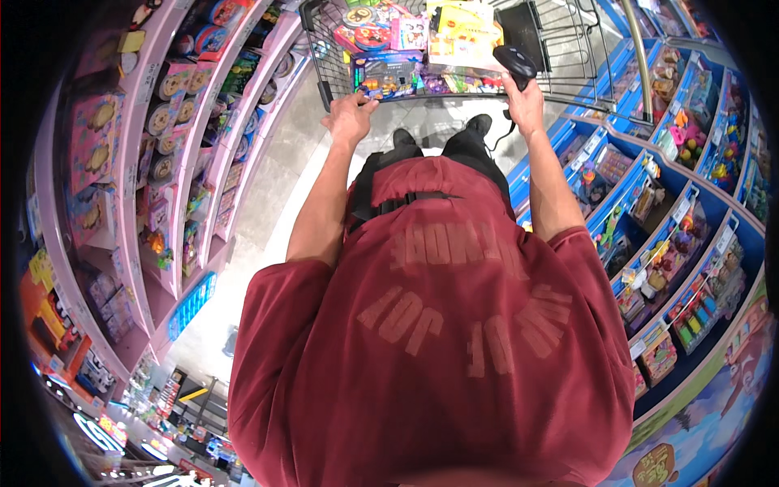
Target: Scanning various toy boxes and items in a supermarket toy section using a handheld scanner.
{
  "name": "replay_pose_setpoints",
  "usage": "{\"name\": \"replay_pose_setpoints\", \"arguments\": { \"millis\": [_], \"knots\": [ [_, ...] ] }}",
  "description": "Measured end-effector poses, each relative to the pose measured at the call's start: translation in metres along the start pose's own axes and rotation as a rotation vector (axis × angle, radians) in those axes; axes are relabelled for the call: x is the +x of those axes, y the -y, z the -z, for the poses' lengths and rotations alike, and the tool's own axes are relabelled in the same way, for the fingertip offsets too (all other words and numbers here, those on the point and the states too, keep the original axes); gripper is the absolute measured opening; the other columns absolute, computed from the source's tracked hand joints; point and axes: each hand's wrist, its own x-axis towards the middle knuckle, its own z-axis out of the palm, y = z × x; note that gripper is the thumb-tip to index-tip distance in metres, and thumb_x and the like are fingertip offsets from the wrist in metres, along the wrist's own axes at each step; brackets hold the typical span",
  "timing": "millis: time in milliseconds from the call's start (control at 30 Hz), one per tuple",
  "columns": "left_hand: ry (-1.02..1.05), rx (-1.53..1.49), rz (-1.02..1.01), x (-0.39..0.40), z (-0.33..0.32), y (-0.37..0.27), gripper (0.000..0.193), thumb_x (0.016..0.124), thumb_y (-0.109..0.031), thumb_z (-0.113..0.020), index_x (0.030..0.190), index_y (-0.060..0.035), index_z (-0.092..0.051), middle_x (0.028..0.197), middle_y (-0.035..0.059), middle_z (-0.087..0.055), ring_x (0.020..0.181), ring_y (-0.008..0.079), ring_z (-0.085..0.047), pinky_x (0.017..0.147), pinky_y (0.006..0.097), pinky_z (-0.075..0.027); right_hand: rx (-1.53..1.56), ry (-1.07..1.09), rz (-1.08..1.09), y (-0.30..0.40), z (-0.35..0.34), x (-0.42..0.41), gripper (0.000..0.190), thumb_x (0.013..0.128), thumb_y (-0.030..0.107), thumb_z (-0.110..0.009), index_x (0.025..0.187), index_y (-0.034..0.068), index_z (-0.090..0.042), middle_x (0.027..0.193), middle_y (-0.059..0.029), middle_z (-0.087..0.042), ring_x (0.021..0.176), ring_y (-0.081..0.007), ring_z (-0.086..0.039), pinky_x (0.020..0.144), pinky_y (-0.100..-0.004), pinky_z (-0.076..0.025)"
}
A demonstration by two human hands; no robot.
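Note:
A wire shopping cart (563, 58) stands before me, holding boxed toys and yellow packages. My left hand (353, 119) is at the cart's near left corner, its fingers spread by the rim; whether it grips the rim is not clear. A boxed toy set in dark blue packaging (386, 74) lies just beyond it. My right hand (523, 103) is closed around the handle of a black handheld barcode scanner (516, 63), near the cart's near rim. A thin black cord hangs below that hand. Yellow packages (465, 33) lie just left of the scanner.
Pink shelves (182, 164) with boxed toys curve along the left. Blue shelf bins (660, 243) with small toys and price tags line the right, close to my right arm. Grey floor tiles (261, 146) show between the left shelves and my legs.

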Motion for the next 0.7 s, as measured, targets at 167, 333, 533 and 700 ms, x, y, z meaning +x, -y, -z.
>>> {"name": "replay_pose_setpoints", "arguments": {
  "millis": [167,333,533,700],
  "knots": [
    [-0.001,-0.038,0.042,-0.007,-0.003,0.009,0.030,0.085,-0.041,-0.071,0.104,-0.0188,-0.074,0.120,0.0023,-0.069,0.120,0.0271,-0.055,0.100,0.0596,-0.031,0.058,0.012,-0.053,0.000,-0.005,-0.009,0.046,0.086,0.042,-0.072,0.106,0.001,-0.066,0.086,-0.0112,-0.069,0.076,-0.0199,-0.064,0.074,-0.0345,-0.051],
    [-0.113,0.063,-0.035,-0.014,-0.007,0.015,0.032,0.085,-0.044,-0.070,0.101,-0.0167,-0.074,0.106,0.0098,-0.072,0.109,0.0326,-0.062,0.092,0.0612,-0.038,0.351,0.004,-0.146,0.013,-0.002,-0.024,0.038,0.090,0.037,-0.073,0.102,0.002,-0.063,0.079,-0.0018,-0.062,0.064,-0.0099,-0.058,0.055,-0.0273,-0.053],
    [-0.065,0.182,-0.079,-0.017,-0.004,0.010,0.027,0.088,-0.038,-0.067,0.106,-0.0190,-0.074,0.109,0.0080,-0.072,0.108,0.0328,-0.062,0.088,0.0590,-0.037,0.583,-0.135,-0.075,0.031,0.019,-0.060,0.034,0.092,0.031,-0.072,0.100,-0.001,-0.064,0.084,-0.0054,-0.068,0.068,-0.0121,-0.064,0.057,-0.0283,-0.054],
    [-0.022,0.164,-0.205,-0.017,-0.001,-0.016,0.027,0.086,-0.036,-0.068,0.103,-0.0158,-0.074,0.107,0.0131,-0.072,0.105,0.0336,-0.065,0.088,0.0581,-0.039,0.501,-0.236,-0.164,0.042,0.054,-0.104,0.029,0.092,0.026,-0.072,0.101,0.000,-0.062,0.078,-0.0075,-0.067,0.068,-0.0153,-0.066,0.064,-0.0305,-0.057]
  ]
}}
